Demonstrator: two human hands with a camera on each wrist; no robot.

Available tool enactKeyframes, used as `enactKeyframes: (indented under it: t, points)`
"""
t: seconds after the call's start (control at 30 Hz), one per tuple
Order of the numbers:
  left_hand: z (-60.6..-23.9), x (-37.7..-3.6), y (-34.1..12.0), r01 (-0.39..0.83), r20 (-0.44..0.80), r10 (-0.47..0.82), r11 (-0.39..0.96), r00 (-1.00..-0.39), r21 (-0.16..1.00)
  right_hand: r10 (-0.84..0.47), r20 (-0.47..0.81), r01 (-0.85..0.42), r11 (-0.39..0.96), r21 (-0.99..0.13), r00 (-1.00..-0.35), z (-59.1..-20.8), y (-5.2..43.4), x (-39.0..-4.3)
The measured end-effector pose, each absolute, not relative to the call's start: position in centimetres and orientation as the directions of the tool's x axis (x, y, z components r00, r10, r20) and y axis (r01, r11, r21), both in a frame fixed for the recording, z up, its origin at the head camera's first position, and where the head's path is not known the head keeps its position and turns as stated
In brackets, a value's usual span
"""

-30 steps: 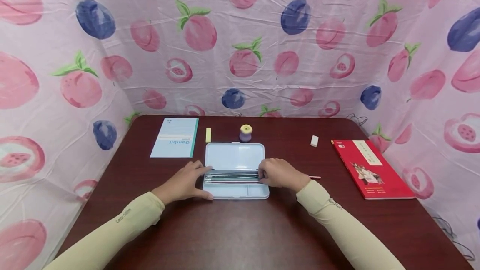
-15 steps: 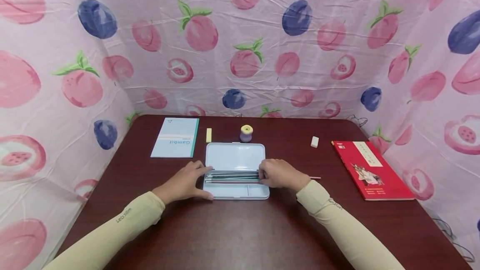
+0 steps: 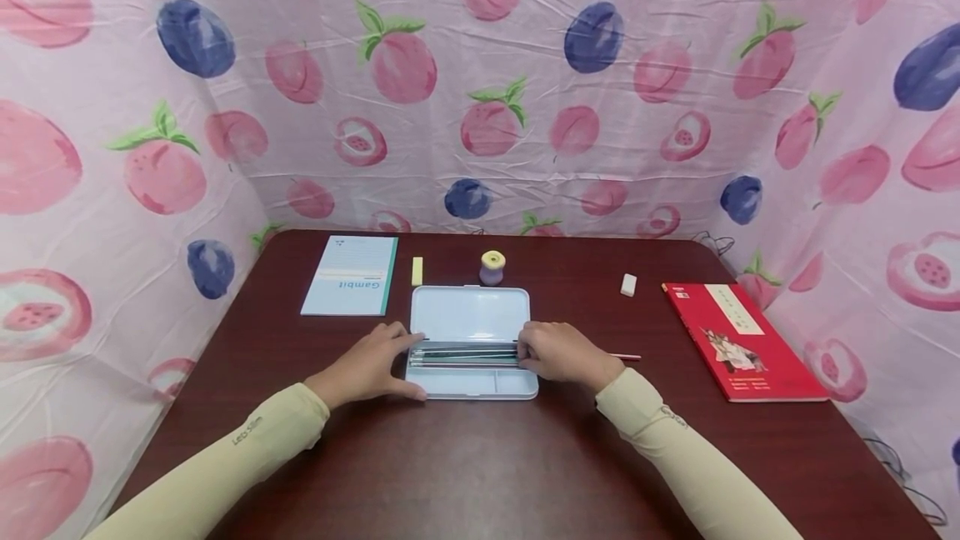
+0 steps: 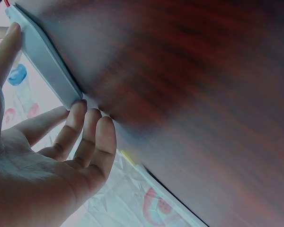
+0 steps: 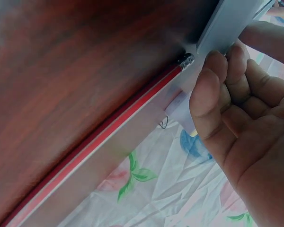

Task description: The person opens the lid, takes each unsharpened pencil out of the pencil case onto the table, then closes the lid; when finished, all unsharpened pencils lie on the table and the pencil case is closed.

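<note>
My left hand lies relaxed against the smooth rectangular plastic pencil case; my right hand curls on its other end, glossy wooden worktop beneath.

1. The right hand covers the near end of the red pencil in the head view's centre
2. The left wrist view's tabletop is blurred
3. The red book cover print is too small to read
</note>
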State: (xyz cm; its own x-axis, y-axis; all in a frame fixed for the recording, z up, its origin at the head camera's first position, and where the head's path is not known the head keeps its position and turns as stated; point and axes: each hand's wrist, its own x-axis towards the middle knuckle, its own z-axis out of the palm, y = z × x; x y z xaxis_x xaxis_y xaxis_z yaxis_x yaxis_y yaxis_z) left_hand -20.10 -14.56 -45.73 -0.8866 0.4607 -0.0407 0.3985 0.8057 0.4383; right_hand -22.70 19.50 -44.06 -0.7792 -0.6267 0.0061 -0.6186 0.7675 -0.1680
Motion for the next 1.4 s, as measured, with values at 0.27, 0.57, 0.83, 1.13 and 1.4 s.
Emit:
enactKeyframes:
  t: [0.27, 0.57, 0.83, 1.13, 1.4]
  points:
    - [-45.6, -20.0, -14.5, 0.401, -0.040, 0.464, 0.804, -0.885, 0.439, -0.633, 0.055, -0.635, 0.765, -0.111, -0.772, -44.3, 19.6, -21.9]
    - [-45.8, -20.1, -14.5, 0.399, -0.039, 0.459, 0.808, -0.888, 0.434, -0.646, 0.120, -0.654, 0.755, -0.040, -0.753, -44.4, 20.2, -21.4]
    - [-45.8, -20.1, -14.6, 0.403, -0.032, 0.462, 0.804, -0.886, 0.437, -0.678, 0.195, -0.693, 0.720, -0.016, -0.709, -44.7, 21.7, -21.1]
    - [-45.8, -20.0, -14.6, 0.396, -0.039, 0.457, 0.808, -0.889, 0.437, -0.661, 0.216, -0.685, 0.725, -0.064, -0.719, -44.7, 23.6, -20.7]
    - [-45.8, -20.0, -14.6, 0.397, -0.041, 0.458, 0.808, -0.888, 0.435, -0.606, 0.204, -0.636, 0.759, -0.142, -0.769, -44.6, 25.3, -20.5]
